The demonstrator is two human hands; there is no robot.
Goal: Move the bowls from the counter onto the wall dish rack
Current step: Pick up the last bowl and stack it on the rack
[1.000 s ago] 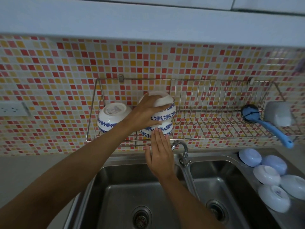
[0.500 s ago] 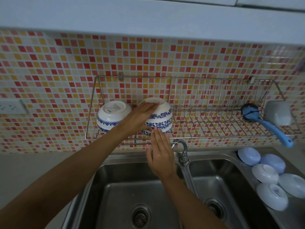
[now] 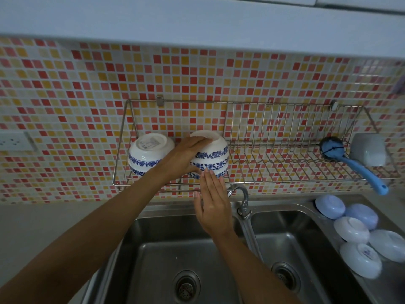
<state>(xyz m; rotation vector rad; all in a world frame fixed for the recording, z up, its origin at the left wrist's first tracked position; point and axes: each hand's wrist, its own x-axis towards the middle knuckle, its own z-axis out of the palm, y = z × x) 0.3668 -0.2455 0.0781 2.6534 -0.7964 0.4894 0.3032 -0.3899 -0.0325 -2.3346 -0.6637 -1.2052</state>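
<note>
Kitchen wall w/ small mosaic tiles (image 3: pixel 197 73), red/orange/yellow/white mix. Pale cupboard underside (image 3: pixel 197 16) runs across top. White socket (image 3: pixel 13 140) on tiles far left.

Wire dish rack (image 3: pixel 285 150) hangs on wall by hooks, above a steel double sink (image 3: pixel 153 249). Two basins, a drain in each; curved tap (image 3: pixel 243 200) sits at the divider btwn them. Grey counter (image 3: pixel 43 227) left of sink.

Rack, left end: one blue-and-white bowl (image 3: pixel 149 154) upside down, tilted, base w/ label facing out. Just beside it, to its right, a stack of blue-and-white bowls (image 3: pixel 213 159), also upside down, resting on rack wires; count in stack unclear.

Left hand (image 3: pixel 183 156) curls over top-left side of the stack, fingers wrapped on the top bowl's base rim, gripping. Right hand (image 3: pixel 213 205) below, fingers straight and together, tips touching lower rim of stack; palm flat, not curled.

Rack, right end: blue brush (image 3: pixel 352 163), head on wires, handle poking out over front rail. Grey cup (image 3: pixel 370 150) beside it, far right.

Counter right of sink: five pale bowls (image 3: pixel 359 235) upside down, clustered, some bluish, some white, touching or nearly so. Well apart from rack stack.

Light dim, bluish cast.
</note>
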